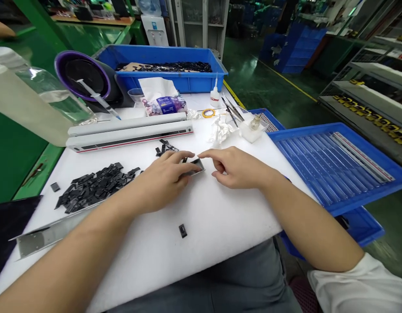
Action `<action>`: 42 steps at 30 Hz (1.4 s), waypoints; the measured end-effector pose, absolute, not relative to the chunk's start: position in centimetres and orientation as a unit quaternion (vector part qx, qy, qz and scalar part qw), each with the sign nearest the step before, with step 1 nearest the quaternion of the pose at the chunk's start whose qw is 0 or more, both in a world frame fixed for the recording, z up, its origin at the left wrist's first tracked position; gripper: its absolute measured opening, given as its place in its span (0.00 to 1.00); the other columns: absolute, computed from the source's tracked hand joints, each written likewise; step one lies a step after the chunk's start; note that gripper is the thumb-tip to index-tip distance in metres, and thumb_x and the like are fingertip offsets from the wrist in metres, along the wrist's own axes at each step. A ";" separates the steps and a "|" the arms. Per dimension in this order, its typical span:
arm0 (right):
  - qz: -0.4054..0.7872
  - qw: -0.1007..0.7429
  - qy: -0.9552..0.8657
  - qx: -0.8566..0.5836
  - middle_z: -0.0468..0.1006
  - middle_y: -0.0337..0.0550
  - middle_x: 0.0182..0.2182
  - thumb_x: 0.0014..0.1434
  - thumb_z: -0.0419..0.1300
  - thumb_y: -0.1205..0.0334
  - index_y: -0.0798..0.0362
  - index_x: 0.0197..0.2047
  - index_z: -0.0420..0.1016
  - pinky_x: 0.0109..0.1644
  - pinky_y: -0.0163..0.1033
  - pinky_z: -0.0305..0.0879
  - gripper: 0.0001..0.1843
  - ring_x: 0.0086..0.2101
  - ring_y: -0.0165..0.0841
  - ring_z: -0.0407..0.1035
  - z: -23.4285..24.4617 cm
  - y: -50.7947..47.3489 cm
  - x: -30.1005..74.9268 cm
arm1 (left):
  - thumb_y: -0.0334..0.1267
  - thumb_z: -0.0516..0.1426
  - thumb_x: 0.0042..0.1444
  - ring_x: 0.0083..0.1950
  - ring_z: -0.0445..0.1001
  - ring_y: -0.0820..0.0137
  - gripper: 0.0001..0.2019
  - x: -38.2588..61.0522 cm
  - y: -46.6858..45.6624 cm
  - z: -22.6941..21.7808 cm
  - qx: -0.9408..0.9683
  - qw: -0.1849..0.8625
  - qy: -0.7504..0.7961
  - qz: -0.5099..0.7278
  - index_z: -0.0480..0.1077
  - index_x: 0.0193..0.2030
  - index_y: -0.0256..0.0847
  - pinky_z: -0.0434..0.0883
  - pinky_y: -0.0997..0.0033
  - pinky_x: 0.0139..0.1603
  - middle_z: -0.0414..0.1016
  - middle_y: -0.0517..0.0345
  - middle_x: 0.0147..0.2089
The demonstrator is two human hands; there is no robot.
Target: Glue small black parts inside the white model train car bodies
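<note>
My left hand (168,176) lies on the white foam table (204,226), fingers curled over one end of a long thin metal strip (198,165). That strip runs back under my forearm to the table's left edge (41,237). My right hand (231,167) rests just right of the strip's end, index finger stretched toward it, other fingers loosely bent, holding nothing I can see. A pile of small black plastic clips (93,184) lies left of my left hand. One loose black clip (183,230) sits near the front edge.
Two white bars (129,132) lie across the table's back. Behind them are a blue bin of black parts (164,65), a tissue pack (164,104), a glue bottle (215,95), tweezers (232,111) and a purple-rimmed bowl with a syringe (85,78). A blue tray of strips (334,165) stands at right.
</note>
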State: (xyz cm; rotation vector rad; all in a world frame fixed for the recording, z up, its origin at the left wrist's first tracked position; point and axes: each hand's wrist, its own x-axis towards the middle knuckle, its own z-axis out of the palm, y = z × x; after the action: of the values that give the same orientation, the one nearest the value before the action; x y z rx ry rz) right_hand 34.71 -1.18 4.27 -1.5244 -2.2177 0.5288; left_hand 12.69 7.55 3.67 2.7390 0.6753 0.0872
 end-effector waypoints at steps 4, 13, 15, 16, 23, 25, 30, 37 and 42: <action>0.215 0.190 -0.785 -0.550 0.75 0.36 0.30 0.54 0.57 0.74 0.53 0.64 0.64 0.35 0.34 0.55 0.33 0.31 0.30 0.66 4.0 -1.1 34.6 | 0.39 0.48 0.64 0.60 0.62 0.55 0.20 12.8 7.8 3.6 0.958 0.152 0.239 0.031 0.72 0.58 0.52 0.63 0.45 0.62 0.64 0.53 0.64; 0.197 0.200 -0.791 -0.543 0.76 0.39 0.33 0.57 0.58 0.68 0.54 0.64 0.64 0.37 0.35 0.58 0.30 0.33 0.33 0.69 4.2 -0.8 34.8 | 0.45 0.46 0.64 0.57 0.67 0.51 0.20 12.2 7.3 2.7 0.971 0.079 0.216 0.071 0.71 0.58 0.57 0.69 0.47 0.54 0.67 0.57 0.63; 0.199 0.189 -0.796 -0.539 0.76 0.39 0.33 0.60 0.59 0.64 0.54 0.64 0.62 0.38 0.36 0.58 0.29 0.35 0.34 0.70 3.9 -0.4 34.9 | 0.45 0.45 0.65 0.59 0.66 0.50 0.20 11.9 7.8 1.5 0.971 0.044 0.214 0.094 0.70 0.59 0.57 0.68 0.44 0.56 0.67 0.57 0.63; 0.202 0.185 -0.799 -0.535 0.76 0.39 0.33 0.61 0.59 0.63 0.54 0.64 0.63 0.39 0.36 0.58 0.28 0.35 0.35 0.70 3.7 -0.1 34.9 | 0.46 0.45 0.65 0.59 0.67 0.50 0.20 11.8 8.1 0.9 0.972 0.031 0.209 0.101 0.69 0.59 0.58 0.68 0.44 0.56 0.67 0.58 0.63; 0.203 0.196 -0.798 -0.532 0.76 0.39 0.31 0.63 0.60 0.60 0.54 0.60 0.67 0.38 0.36 0.57 0.22 0.34 0.34 0.69 3.1 0.5 34.6 | 0.47 0.48 0.64 0.59 0.68 0.50 0.19 11.8 8.5 0.6 0.972 0.032 0.208 0.102 0.71 0.58 0.59 0.71 0.44 0.55 0.69 0.57 0.62; 0.199 0.197 -0.801 -0.528 0.76 0.39 0.31 0.63 0.60 0.60 0.55 0.59 0.68 0.38 0.36 0.57 0.22 0.34 0.34 0.69 3.1 0.5 34.5 | 0.47 0.49 0.63 0.59 0.69 0.50 0.19 12.1 8.0 1.2 0.972 0.025 0.217 0.092 0.72 0.57 0.57 0.71 0.44 0.55 0.70 0.54 0.61; 0.206 0.196 -0.805 -0.520 0.76 0.39 0.30 0.62 0.60 0.63 0.55 0.57 0.69 0.38 0.34 0.58 0.20 0.34 0.32 0.69 3.5 0.5 34.8 | 0.47 0.50 0.63 0.63 0.65 0.46 0.18 12.0 6.6 3.1 0.969 -0.011 0.218 0.119 0.74 0.55 0.53 0.70 0.41 0.55 0.65 0.49 0.66; 0.152 0.183 -0.811 -0.535 0.79 0.46 0.38 0.58 0.61 0.64 0.55 0.53 0.72 0.39 0.37 0.59 0.18 0.38 0.36 0.72 4.1 -0.4 35.0 | 0.50 0.52 0.63 0.49 0.76 0.57 0.17 6.7 2.0 5.3 0.950 -0.004 0.291 0.113 0.71 0.56 0.56 0.75 0.55 0.47 0.76 0.56 0.52; 0.093 0.156 -0.810 -0.558 0.76 0.50 0.48 0.57 0.59 0.68 0.54 0.53 0.70 0.42 0.40 0.62 0.19 0.45 0.41 0.72 4.1 -1.5 34.5 | 0.51 0.54 0.62 0.43 0.78 0.61 0.17 5.4 -3.1 2.8 0.921 0.035 0.359 0.145 0.74 0.52 0.49 0.77 0.62 0.41 0.77 0.55 0.46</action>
State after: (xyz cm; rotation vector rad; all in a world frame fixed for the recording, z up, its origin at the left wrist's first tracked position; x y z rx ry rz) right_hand 34.52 -1.54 4.07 -1.5984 -2.3193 0.2661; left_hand 5.42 -3.13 2.79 2.8318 1.1037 0.4444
